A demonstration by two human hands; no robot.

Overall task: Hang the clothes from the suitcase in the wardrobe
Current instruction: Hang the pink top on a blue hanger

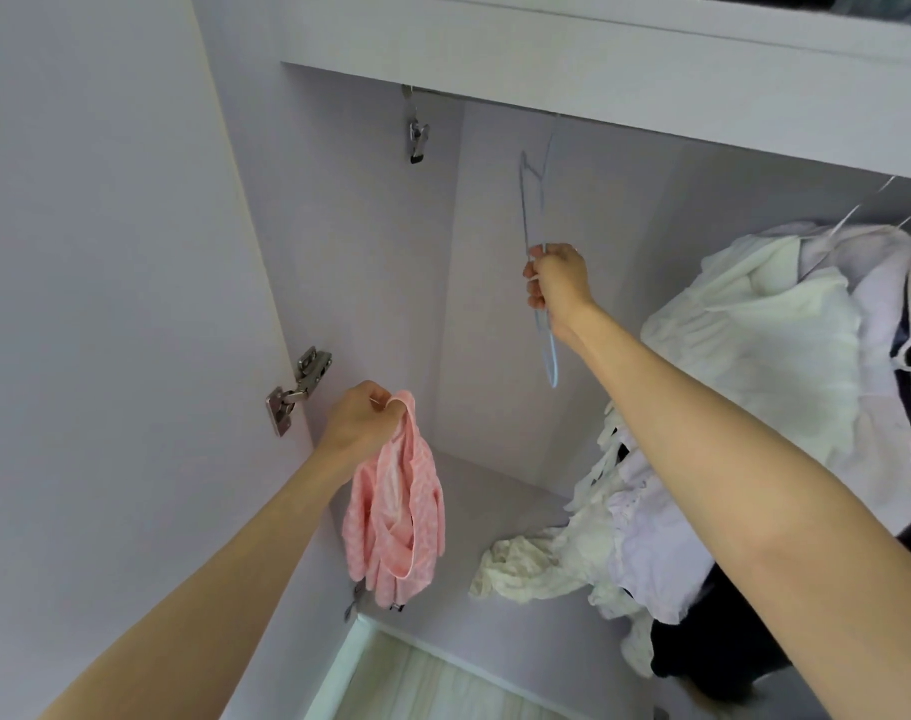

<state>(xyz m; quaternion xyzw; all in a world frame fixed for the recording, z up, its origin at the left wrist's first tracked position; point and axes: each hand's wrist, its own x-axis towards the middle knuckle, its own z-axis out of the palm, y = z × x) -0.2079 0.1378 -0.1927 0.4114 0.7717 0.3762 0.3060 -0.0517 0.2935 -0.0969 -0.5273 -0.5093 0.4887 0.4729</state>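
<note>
My left hand (358, 421) grips the top of a pink knitted garment (396, 517), which hangs limp below it in front of the wardrobe's left side wall. My right hand (557, 280) reaches into the wardrobe and grips the bar of a thin light-blue wire hanger (531, 200). The hanger's hook goes up under the shelf, where the rail is hidden from view. The hanger is bare. The suitcase is out of view.
White, lilac and dark clothes (770, 366) hang on hangers at the right, their hems trailing onto the wardrobe floor (495, 491). A metal clip hanger (418, 135) dangles at the upper left. A door hinge (298, 389) sits on the left wall. A shelf (599, 70) runs overhead.
</note>
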